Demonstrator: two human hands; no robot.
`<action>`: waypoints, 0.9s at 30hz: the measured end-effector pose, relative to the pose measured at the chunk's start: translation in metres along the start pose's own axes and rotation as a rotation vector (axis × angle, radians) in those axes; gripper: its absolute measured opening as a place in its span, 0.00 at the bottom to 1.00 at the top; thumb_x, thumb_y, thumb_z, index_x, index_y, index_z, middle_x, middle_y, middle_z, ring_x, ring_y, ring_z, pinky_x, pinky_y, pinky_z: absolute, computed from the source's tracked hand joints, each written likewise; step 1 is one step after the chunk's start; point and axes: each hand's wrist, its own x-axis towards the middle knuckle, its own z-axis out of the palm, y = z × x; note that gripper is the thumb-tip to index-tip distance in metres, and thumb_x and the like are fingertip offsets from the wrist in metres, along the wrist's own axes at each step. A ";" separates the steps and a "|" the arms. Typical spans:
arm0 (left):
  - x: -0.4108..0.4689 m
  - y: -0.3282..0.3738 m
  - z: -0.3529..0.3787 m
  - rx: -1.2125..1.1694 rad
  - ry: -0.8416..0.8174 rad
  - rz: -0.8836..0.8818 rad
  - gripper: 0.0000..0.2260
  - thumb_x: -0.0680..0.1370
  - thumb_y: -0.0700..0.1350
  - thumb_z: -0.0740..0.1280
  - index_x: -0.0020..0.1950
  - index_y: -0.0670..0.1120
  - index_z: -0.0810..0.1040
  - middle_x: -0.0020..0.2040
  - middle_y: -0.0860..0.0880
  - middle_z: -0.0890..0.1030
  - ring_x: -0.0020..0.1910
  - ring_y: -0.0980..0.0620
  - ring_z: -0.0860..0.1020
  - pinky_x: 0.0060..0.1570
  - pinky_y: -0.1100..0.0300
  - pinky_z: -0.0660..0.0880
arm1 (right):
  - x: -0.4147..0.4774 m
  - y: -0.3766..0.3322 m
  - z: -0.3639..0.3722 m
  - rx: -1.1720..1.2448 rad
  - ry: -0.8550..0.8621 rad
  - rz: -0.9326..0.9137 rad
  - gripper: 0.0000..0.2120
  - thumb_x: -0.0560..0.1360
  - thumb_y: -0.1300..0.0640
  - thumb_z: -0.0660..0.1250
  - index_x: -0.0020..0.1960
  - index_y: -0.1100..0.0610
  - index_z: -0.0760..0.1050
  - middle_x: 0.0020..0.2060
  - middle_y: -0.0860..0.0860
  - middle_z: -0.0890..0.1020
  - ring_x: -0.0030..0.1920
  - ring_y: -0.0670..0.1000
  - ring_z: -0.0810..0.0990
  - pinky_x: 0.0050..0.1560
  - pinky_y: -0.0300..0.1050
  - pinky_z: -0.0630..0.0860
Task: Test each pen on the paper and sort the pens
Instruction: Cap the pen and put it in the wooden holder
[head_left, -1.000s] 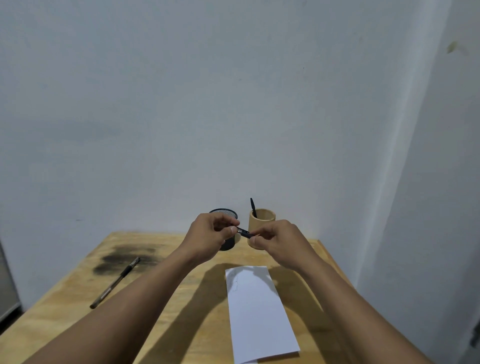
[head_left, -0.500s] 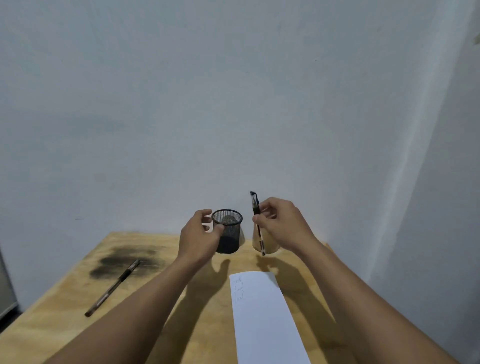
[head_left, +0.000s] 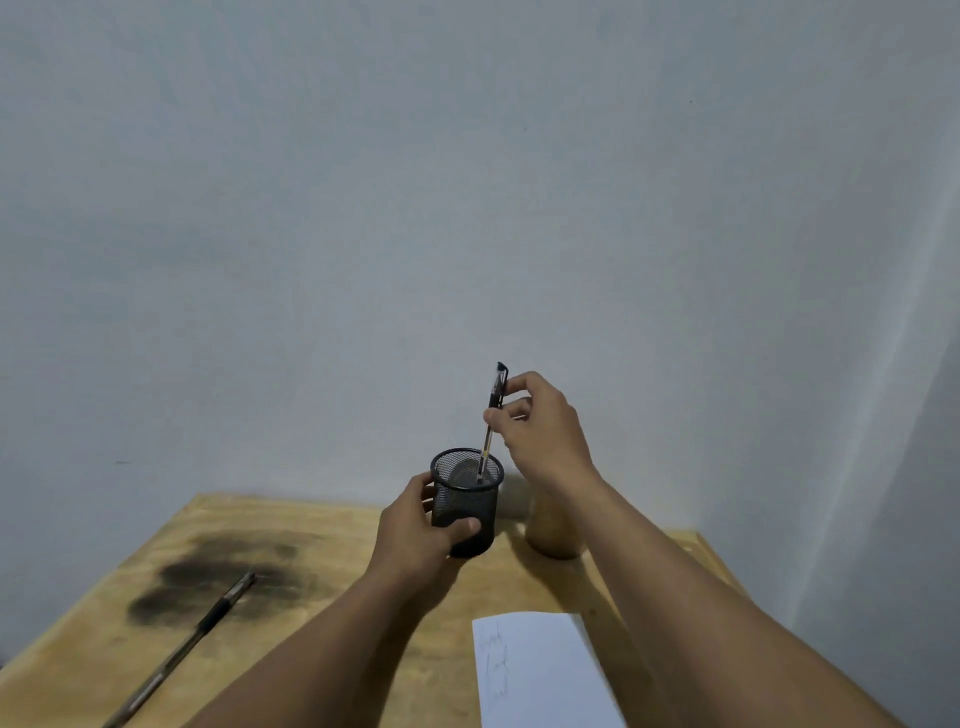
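My left hand (head_left: 415, 530) grips a black mesh cup (head_left: 466, 501) from its left side at the back of the wooden table (head_left: 322, 525). My right hand (head_left: 543, 431) pinches a black capped pen (head_left: 492, 415) upright, its lower end inside the cup's rim. A wooden cup (head_left: 551, 535) stands just right of the mesh cup, partly hidden behind my right forearm. A white paper (head_left: 540, 670) with faint scribbles lies near the front, right of centre. Another pen (head_left: 182, 649) lies on the table at the left.
A dark smudge (head_left: 218, 577) stains the tabletop at the left, under the loose pen's far end. Grey walls close in behind and to the right of the table.
My right hand carried the pen from over the wooden cup to the left and lowered its tip into the mesh cup. My left hand closed around the mesh cup.
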 end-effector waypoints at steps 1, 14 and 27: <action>0.002 0.000 -0.001 0.025 0.006 0.018 0.29 0.65 0.38 0.80 0.62 0.52 0.75 0.53 0.58 0.82 0.52 0.57 0.81 0.52 0.55 0.81 | 0.002 0.004 0.006 -0.014 -0.018 0.013 0.08 0.75 0.54 0.72 0.53 0.50 0.76 0.38 0.48 0.86 0.44 0.48 0.84 0.45 0.46 0.77; 0.019 -0.005 -0.005 0.105 -0.034 0.020 0.28 0.66 0.40 0.81 0.63 0.47 0.76 0.56 0.52 0.83 0.53 0.60 0.80 0.44 0.73 0.74 | 0.003 0.024 0.025 -0.137 -0.001 0.087 0.08 0.76 0.52 0.72 0.54 0.52 0.79 0.41 0.46 0.83 0.42 0.46 0.81 0.38 0.39 0.72; -0.049 0.012 -0.084 0.562 0.134 0.057 0.24 0.75 0.51 0.73 0.70 0.47 0.74 0.65 0.48 0.80 0.63 0.49 0.78 0.61 0.54 0.74 | -0.043 -0.026 0.029 -0.291 -0.229 -0.104 0.12 0.79 0.55 0.68 0.62 0.54 0.78 0.55 0.48 0.82 0.56 0.49 0.81 0.57 0.47 0.78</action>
